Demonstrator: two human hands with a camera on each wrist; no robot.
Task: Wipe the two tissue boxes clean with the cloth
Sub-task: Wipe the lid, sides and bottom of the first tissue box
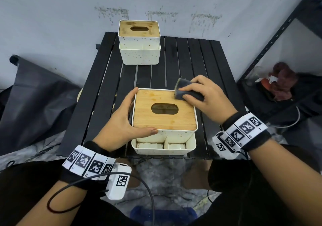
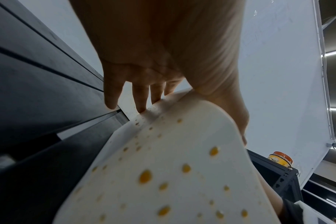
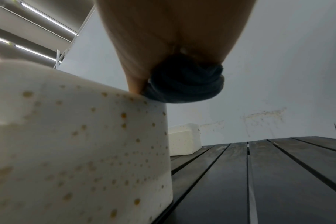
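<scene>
Speckles dot your near white bamboo-lidded tissue box (image 1: 164, 119); left hand (image 1: 124, 119) braces it flat-fingered, right hand (image 1: 207, 97) clutches dark folded cloth (image 1: 186, 90) on its lid.

Stained wall (image 1: 69, 8) — perhaps damp — shelving (image 1: 282, 34)

In the head view, the left wall of the near tissue box (image 1: 164, 114) is covered by the left hand (image 1: 124, 119), whose fingertips are hidden behind the box's far left corner. Part of the cloth (image 1: 187, 90) is concealed inside the right hand (image 1: 205, 97), near the centre right of the frame. In the left wrist view, the box's spotted wall (image 2: 163, 174) is blurred and cut off by the lower edge. In the right wrist view, the right fingers are hidden behind the bunched cloth (image 3: 184, 86), and the far tissue box (image 3: 183, 139) is partly hidden at mid-frame.
</scene>
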